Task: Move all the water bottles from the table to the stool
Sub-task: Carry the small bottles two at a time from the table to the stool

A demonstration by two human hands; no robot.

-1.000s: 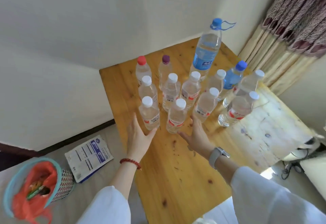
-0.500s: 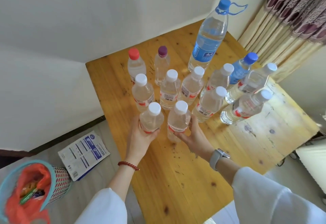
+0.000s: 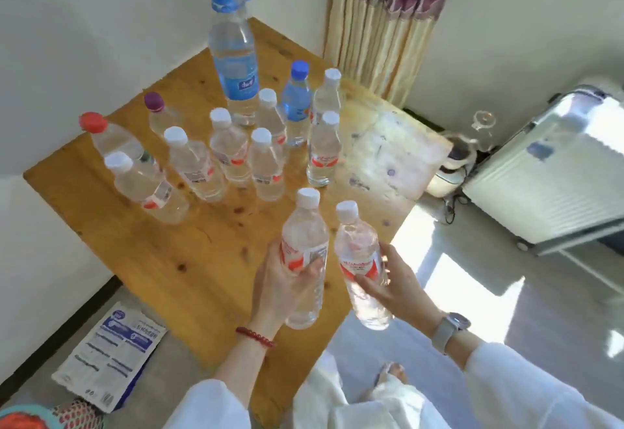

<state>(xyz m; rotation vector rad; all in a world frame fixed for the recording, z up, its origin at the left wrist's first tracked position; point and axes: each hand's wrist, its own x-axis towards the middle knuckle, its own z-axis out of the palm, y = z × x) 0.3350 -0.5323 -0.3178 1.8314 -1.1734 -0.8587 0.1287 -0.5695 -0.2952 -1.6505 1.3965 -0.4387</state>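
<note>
Curtain (image 3: 388, 23), suitcase (image 3: 547, 171) rt; pamphlet (image 3: 111, 354) on floor

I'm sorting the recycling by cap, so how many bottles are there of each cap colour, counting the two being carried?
White caps: 9, including the bottle in the left hand and the bottle in the right hand
Blue caps: 2, the big bottle and a small one
Red cap: 1
Purple cap: 1
Total: 13

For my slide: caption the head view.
Left hand and right hand each lift a water bottle above the wooden table.
</note>
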